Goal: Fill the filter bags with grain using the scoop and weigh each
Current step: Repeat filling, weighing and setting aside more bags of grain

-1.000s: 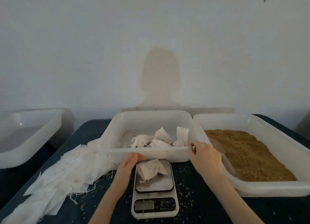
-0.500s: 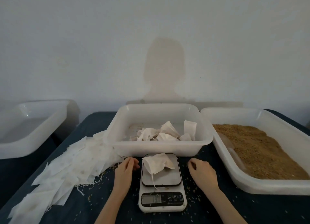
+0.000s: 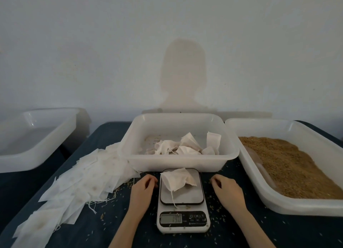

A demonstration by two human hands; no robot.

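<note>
An empty translucent white plastic tub (image 3: 37, 136) sits far left. A fanned stack of flat white paper filter bags (image 3: 74, 188) lies on the dark blue tablecloth (image 3: 278, 234). The left hand (image 3: 143, 190) rests beside the white digital kitchen scale (image 3: 182, 201), fingers loosely curled, holding nothing. A filled white filter bag (image 3: 177, 179) lies on its platform. The right hand (image 3: 227, 191) rests likewise. Filled bags occupy the centre tub (image 3: 178, 162). Brown grain (image 3: 289, 164) fills the right tub (image 3: 304, 207).

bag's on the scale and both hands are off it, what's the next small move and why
Probably lift the filled bag off the scale with the left hand and drop it into the middle tub with the other filled bags; a reading already shows.
</note>
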